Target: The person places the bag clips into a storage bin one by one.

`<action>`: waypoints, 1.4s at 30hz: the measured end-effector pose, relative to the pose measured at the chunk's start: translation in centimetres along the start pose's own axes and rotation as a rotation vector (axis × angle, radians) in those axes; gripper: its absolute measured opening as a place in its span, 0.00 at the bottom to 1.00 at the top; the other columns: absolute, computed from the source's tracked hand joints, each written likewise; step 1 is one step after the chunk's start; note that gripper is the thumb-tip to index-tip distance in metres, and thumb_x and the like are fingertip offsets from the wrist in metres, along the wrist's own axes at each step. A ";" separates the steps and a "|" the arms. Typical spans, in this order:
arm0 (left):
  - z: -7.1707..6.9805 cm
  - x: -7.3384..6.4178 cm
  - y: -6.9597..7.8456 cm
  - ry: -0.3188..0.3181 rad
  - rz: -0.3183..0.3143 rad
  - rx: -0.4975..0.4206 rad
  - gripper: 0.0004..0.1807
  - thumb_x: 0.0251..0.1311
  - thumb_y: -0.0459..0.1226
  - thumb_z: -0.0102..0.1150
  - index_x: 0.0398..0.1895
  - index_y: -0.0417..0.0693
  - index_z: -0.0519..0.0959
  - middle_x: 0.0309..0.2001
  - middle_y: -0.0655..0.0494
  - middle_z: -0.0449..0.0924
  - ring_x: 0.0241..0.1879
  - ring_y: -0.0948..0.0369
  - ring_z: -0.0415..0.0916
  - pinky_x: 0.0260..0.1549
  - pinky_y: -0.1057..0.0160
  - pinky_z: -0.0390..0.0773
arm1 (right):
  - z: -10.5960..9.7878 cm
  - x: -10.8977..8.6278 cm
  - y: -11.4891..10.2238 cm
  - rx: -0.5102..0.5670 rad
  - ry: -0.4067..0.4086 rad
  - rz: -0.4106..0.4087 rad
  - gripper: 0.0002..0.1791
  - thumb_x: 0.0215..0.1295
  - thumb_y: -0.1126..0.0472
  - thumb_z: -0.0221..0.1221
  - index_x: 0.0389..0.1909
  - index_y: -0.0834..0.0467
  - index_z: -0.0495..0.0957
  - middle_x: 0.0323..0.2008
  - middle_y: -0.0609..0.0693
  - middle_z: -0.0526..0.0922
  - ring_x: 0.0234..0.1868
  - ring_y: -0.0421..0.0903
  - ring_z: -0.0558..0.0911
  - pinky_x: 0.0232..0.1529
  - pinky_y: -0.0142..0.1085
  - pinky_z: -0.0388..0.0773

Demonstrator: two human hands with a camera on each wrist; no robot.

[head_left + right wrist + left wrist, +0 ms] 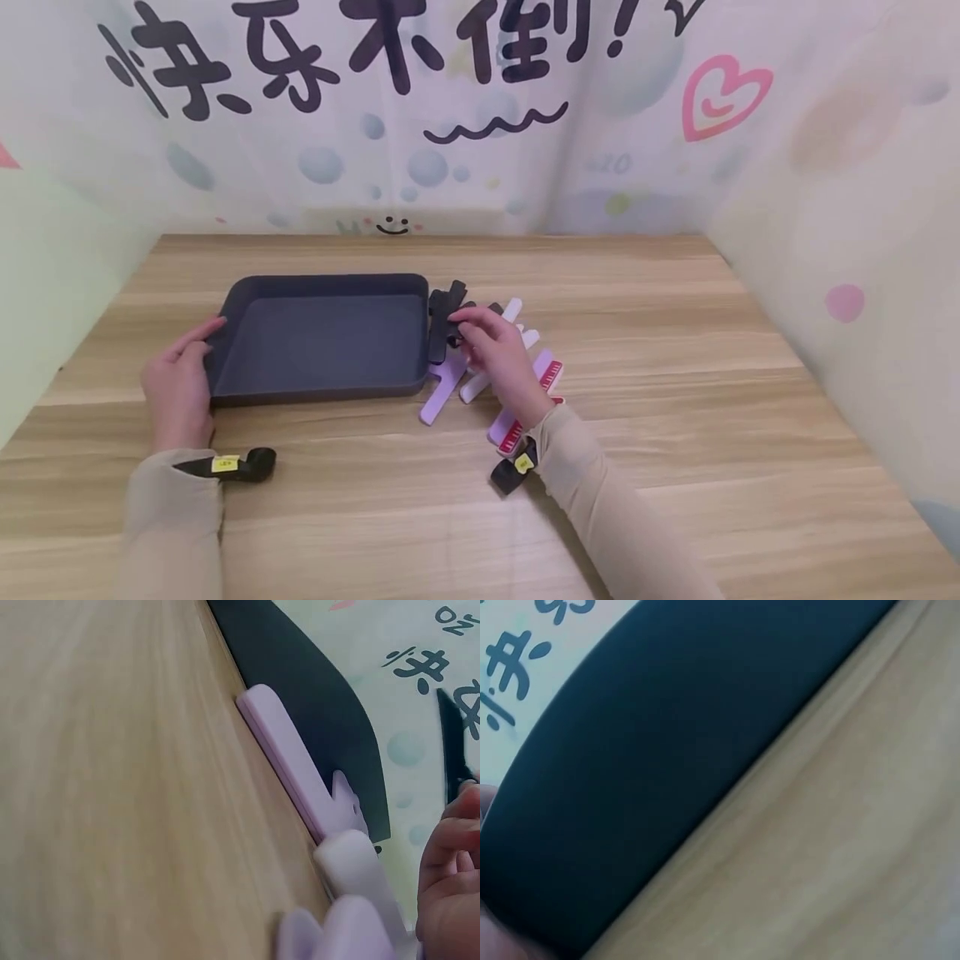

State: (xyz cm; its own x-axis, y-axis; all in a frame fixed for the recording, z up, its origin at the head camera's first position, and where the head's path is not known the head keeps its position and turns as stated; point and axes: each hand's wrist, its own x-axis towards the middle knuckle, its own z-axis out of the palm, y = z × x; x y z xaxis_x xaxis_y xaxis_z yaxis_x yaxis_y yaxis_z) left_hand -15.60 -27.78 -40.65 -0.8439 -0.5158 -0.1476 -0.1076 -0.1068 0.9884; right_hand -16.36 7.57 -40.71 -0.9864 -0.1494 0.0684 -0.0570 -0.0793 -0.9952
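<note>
A dark grey rectangular tray lies on the table. At its left end my left hand grips the wall, with the tray's outer side filling much of the left wrist view. My right hand pinches a black bag clip just past the tray's right wall. Below and behind that hand lie several more clips: a light purple clip by the tray corner, a white clip, and a purple clip beside red-and-white strips. The right hand partly covers the pile.
The wooden table runs back to a printed cloth with black lettering. Pale walls stand at the left and right. Each wrist wears a black strap with a yellow label.
</note>
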 end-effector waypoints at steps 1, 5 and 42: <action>0.0 -0.1 -0.1 -0.005 -0.005 0.014 0.18 0.61 0.31 0.41 0.48 0.53 0.79 0.55 0.64 0.71 0.60 0.73 0.53 0.59 0.77 0.45 | 0.0 -0.1 0.1 -0.023 -0.011 0.003 0.10 0.63 0.59 0.52 0.43 0.55 0.77 0.24 0.54 0.71 0.21 0.44 0.68 0.18 0.30 0.64; 0.0 -0.3 -0.2 -0.008 -0.010 0.075 0.17 0.63 0.33 0.41 0.48 0.53 0.79 0.56 0.64 0.70 0.61 0.73 0.53 0.60 0.75 0.45 | 0.1 -0.5 0.5 -0.116 -0.050 0.015 0.10 0.63 0.58 0.52 0.43 0.52 0.77 0.23 0.55 0.71 0.20 0.47 0.67 0.18 0.31 0.64; 0.0 0.7 -0.3 -0.028 0.073 0.045 0.17 0.63 0.35 0.41 0.47 0.51 0.79 0.56 0.61 0.71 0.60 0.71 0.55 0.60 0.74 0.47 | 0.6 0.2 0.7 -0.485 -0.176 -0.103 0.10 0.62 0.50 0.52 0.42 0.43 0.77 0.35 0.43 0.77 0.32 0.41 0.77 0.34 0.37 0.75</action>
State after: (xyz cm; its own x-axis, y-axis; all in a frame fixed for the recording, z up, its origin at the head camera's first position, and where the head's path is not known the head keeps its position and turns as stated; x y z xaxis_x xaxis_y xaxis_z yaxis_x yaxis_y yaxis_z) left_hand -16.13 -28.06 -41.07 -0.8647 -0.4967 -0.0745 -0.0681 -0.0311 0.9972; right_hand -16.51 6.89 -41.32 -0.9334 -0.3318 0.1366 -0.2581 0.3565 -0.8979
